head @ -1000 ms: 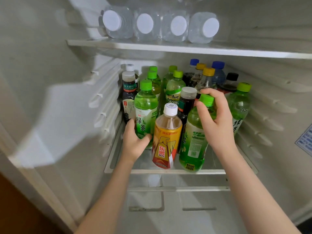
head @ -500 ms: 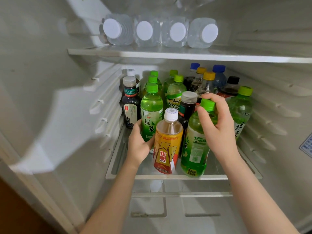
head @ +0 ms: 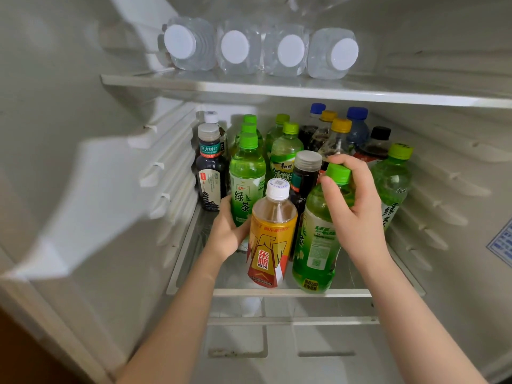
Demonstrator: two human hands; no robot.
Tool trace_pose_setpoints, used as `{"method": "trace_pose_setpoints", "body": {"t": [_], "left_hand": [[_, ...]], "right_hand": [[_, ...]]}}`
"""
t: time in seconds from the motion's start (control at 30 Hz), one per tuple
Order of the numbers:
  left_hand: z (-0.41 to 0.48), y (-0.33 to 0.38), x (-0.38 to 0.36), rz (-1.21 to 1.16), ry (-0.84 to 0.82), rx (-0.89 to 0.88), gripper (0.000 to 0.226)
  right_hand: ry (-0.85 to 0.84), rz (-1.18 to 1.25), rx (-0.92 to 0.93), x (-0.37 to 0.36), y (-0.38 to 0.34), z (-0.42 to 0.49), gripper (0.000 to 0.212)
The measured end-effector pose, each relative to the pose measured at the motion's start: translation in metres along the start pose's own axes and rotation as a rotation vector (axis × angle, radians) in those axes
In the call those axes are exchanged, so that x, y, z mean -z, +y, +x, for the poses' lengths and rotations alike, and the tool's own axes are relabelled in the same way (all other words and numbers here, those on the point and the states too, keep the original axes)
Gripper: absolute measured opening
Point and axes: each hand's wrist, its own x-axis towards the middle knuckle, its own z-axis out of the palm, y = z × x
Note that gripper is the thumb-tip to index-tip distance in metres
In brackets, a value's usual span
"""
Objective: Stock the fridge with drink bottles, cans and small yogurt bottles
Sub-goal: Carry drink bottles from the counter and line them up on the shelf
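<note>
the right hand (head: 357, 217) clamps its fingers on the neck of a green bottle (head: 315, 245) at the front of the lower shelf (head: 291, 292), and the left hand (head: 227, 234) curls its fingers round the foot of a tea bottle (head: 246, 184) one row back. the yellow bottle (head: 273, 239) stands between them by the shelf's front edge, so a nudge from either wrist could tip it out; a hard push could topple the packed rows (head: 288, 145) behind.

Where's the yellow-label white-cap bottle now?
Head view: the yellow-label bottle stands front centre on the lower shelf, between the green tea bottle in the left hand and the green-capped bottle in the right hand.
</note>
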Motion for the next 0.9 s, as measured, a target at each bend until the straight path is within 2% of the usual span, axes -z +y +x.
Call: {"method": "trace_pose_setpoints", "body": {"t": [0.43,0.63,0.9], "left_hand": [[-0.006,0.005,-0.002,0.007,0.028,-0.028,0.064],[-0.007,0.006,-0.004,0.071,0.103,-0.07,0.062],[-0.011,0.011,-0.003,0.078,0.115,-0.088,0.07]], "right_hand": [[0.021,0.0,-0.003,-0.002,0.001,-0.001,0.025],[0.023,-0.001,-0.012,-0.002,0.001,-0.001,0.026],[-0.001,0.0,-0.037,0.001,-0.003,-0.002,0.026]]}}
